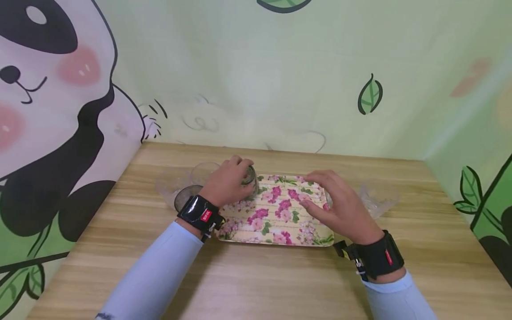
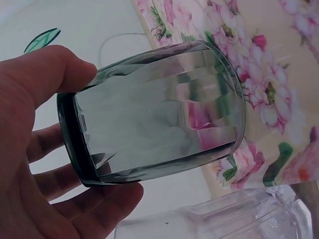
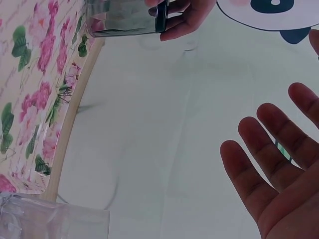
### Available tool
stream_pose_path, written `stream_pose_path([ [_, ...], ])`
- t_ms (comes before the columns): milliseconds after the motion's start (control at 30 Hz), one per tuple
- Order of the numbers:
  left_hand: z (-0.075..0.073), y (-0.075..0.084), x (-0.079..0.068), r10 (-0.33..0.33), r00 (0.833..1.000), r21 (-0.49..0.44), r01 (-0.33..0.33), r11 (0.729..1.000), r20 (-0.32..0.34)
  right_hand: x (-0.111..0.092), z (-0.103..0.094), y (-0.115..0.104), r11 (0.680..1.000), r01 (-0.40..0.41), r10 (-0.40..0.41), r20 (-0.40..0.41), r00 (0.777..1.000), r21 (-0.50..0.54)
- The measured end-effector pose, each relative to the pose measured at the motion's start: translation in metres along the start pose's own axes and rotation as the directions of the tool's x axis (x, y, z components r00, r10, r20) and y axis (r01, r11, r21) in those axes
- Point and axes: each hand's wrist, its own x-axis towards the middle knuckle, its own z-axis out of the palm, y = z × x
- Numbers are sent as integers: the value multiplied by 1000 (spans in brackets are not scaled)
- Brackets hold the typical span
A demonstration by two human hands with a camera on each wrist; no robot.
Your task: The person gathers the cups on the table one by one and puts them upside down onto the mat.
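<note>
My left hand [image 1: 228,182] grips a grey-tinted drinking glass [image 2: 159,114] by its thick base, thumb on one side and fingers on the other. The glass is upside down, its rim at the left part of a flower-patterned tray [image 1: 264,229]; whether the rim touches it I cannot tell. Over the tray's right edge, my right hand [image 1: 340,206] holds nothing, its fingers spread and loosely bent. In the right wrist view those fingers [image 3: 249,174] stand apart from the tinted glass [image 3: 124,17].
Left of the tray stand another grey-tinted glass [image 1: 187,195] and clear glasses [image 1: 166,182], partly behind my left hand. More clear glassware [image 1: 380,198] stands to the right. The wooden table [image 1: 280,284] meets a printed backdrop [image 1: 256,89] behind and at both sides.
</note>
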Motion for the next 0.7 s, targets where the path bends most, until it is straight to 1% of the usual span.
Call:
stream_pose_path([
  [233,1,-1,4,-16,1000,33,15,999,25,0,-1,0,1000,-2,2,2,1000,-3],
  [467,1,0,4,-6,999,46,4,999,34,0,0,0,1000,-2,2,4,1000,-7],
  [700,3,-2,6,-10,999,61,7,998,52,0,1,0,1000,-3,3,6,1000,-16],
])
